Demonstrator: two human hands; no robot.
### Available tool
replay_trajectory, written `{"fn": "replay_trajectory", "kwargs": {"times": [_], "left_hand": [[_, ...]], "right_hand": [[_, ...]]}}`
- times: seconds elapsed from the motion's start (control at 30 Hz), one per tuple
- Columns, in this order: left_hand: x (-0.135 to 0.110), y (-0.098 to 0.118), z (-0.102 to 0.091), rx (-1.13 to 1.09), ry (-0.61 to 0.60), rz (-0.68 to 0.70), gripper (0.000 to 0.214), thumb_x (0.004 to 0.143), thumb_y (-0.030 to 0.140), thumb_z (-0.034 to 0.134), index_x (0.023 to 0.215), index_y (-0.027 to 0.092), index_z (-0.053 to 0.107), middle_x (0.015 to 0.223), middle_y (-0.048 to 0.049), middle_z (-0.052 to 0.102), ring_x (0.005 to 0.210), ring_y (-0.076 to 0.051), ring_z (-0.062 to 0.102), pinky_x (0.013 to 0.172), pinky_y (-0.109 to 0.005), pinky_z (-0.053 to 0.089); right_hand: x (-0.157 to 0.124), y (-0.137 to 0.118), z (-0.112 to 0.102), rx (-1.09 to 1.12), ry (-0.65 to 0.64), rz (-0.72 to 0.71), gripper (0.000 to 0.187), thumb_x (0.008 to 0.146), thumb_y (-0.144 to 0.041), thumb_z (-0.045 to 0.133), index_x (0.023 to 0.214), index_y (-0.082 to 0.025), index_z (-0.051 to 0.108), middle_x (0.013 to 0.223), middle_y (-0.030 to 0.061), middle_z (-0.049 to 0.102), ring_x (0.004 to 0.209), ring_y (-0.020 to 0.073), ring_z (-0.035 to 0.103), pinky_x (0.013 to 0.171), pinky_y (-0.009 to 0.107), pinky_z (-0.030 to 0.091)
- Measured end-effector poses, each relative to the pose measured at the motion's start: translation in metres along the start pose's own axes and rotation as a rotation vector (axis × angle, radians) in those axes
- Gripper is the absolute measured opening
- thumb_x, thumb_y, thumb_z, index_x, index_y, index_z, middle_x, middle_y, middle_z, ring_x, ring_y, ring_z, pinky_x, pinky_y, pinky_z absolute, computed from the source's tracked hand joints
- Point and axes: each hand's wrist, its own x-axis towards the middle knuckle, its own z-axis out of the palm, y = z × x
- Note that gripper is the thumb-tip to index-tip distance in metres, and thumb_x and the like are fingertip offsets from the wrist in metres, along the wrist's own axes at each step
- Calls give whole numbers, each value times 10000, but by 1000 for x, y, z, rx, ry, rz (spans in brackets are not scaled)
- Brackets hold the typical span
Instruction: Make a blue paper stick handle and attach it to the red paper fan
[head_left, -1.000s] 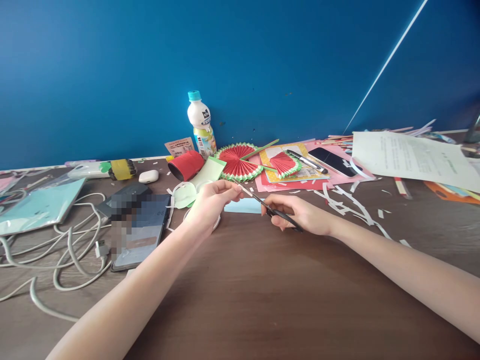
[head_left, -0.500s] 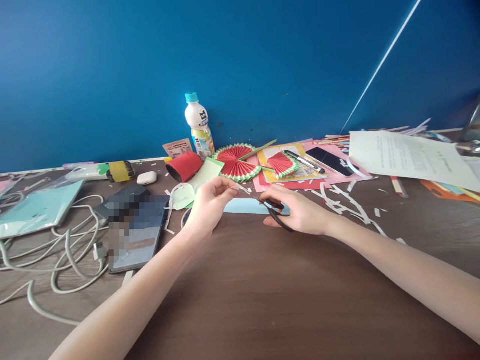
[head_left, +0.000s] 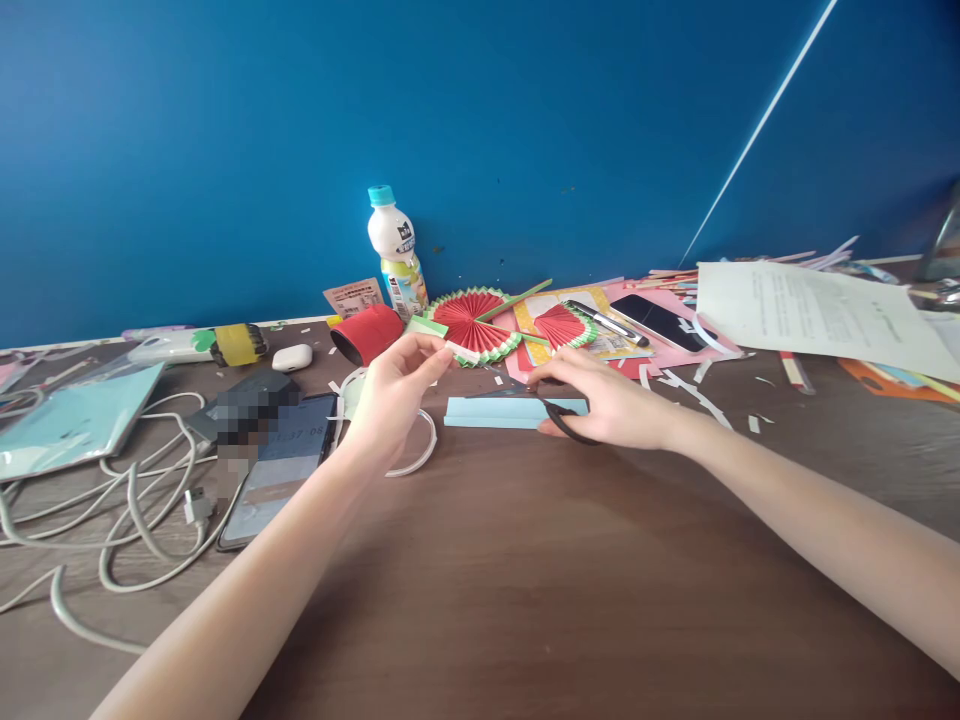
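Pinched between the thumb and fingertips of my left hand (head_left: 394,395) is a short white strip (head_left: 463,354). My right hand (head_left: 600,398) is closed around black-handled scissors (head_left: 571,420), whose blades point left. Beneath the scissors lies a folded light blue paper (head_left: 491,412) on the table. A thin pale ring (head_left: 426,455) shows by my left wrist, partly hidden. Behind both hands rests a red pleated paper fan (head_left: 472,318) with a green and white edge, beside a smaller one (head_left: 562,328).
A bottle (head_left: 397,250) stands against the blue wall, with a red paper tube (head_left: 367,335) before it. At left lie a phone (head_left: 277,470), white cables (head_left: 124,545) and an earphone case (head_left: 292,357). White paper scraps (head_left: 694,392), a second phone (head_left: 664,322) and a printed sheet (head_left: 802,310) occupy the right.
My left hand has moved left, away from the scissors, carrying the white strip. My right hand has shifted slightly right with the scissors. More of the blue paper and the pale ring now shows.
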Motion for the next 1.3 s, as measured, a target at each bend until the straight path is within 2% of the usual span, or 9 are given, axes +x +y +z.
{"fn": "replay_trajectory", "kwargs": {"times": [0.13, 0.3, 0.43, 0.53, 0.7, 0.93, 1.1, 1.2, 1.3], "left_hand": [[2, -4, -2, 5, -49, -35, 181, 726, 355, 620, 737, 183, 565, 740, 13, 576, 682, -96, 493, 639, -222, 351], [-1, -7, 5, 4, -108, -119, 192, 727, 354, 607, 752, 169, 563, 757, 7, 583, 637, -93, 476, 613, -230, 350], [-4, -7, 8, 38, -157, -145, 150, 737, 326, 585, 757, 178, 570, 754, 18, 604, 609, -84, 475, 626, -232, 352], [-5, -7, 9, 61, -199, -138, 117, 735, 305, 580, 766, 192, 575, 808, 9, 639, 683, -103, 517, 669, -239, 360], [-5, -10, 10, 73, -239, -117, 114, 723, 302, 576, 772, 201, 598, 849, -17, 658, 804, -144, 554, 703, -247, 377], [-6, -12, 11, 67, -259, -128, 114, 723, 297, 573, 779, 200, 592, 872, -19, 667, 839, -147, 559, 728, -248, 390], [-8, -10, 12, 75, -295, -134, 126, 725, 320, 576, 750, 199, 602, 831, -21, 664, 852, -162, 559, 768, -268, 396], [-9, -8, 12, 96, -323, -133, 136, 731, 327, 560, 735, 197, 603, 845, -32, 667, 886, -181, 562, 813, -293, 393], [-10, -5, 13, 104, -364, -126, 152, 736, 342, 551, 733, 197, 595, 841, -36, 668, 903, -190, 561, 832, -304, 388]], "right_hand": [[0, 15, -19, -57, -7, 115, 395, 701, -435, 605, 1057, -284, 523, 1045, 55, 475, 1000, 244, 494, 842, 390, 407], [0, 35, -35, -229, -39, 131, 385, 681, -310, 581, 1063, -303, 535, 1101, 42, 481, 1071, 269, 443, 864, 399, 377], [-1, 48, -42, -320, -41, 232, 378, 683, -280, 546, 1061, -299, 540, 1083, 56, 484, 953, 245, 504, 714, 337, 417], [-2, 56, -42, -387, 14, 351, 300, 689, -252, 527, 986, -263, 565, 1002, 52, 528, 783, 199, 542, 620, 305, 404], [-2, 70, -41, -468, 132, 426, 247, 683, -180, 494, 908, -219, 588, 920, 66, 555, 728, 192, 555, 580, 294, 389], [0, 74, -47, -475, 258, 541, 250, 734, -293, 489, 950, -206, 577, 766, 64, 591, 573, 176, 515, 499, 297, 343], [-4, 88, -48, -611, 101, 612, 240, 676, -280, 547, 888, -203, 629, 865, 106, 564, 758, 253, 547, 526, 320, 366], [-4, 92, -48, -628, 80, 559, 390, 593, -330, 644, 965, -212, 626, 931, 121, 519, 900, 315, 514, 573, 342, 393], [0, 78, -44, -423, 79, 478, 399, 625, -297, 616, 1020, -243, 592, 918, 83, 511, 809, 251, 533, 575, 324, 401]]}}
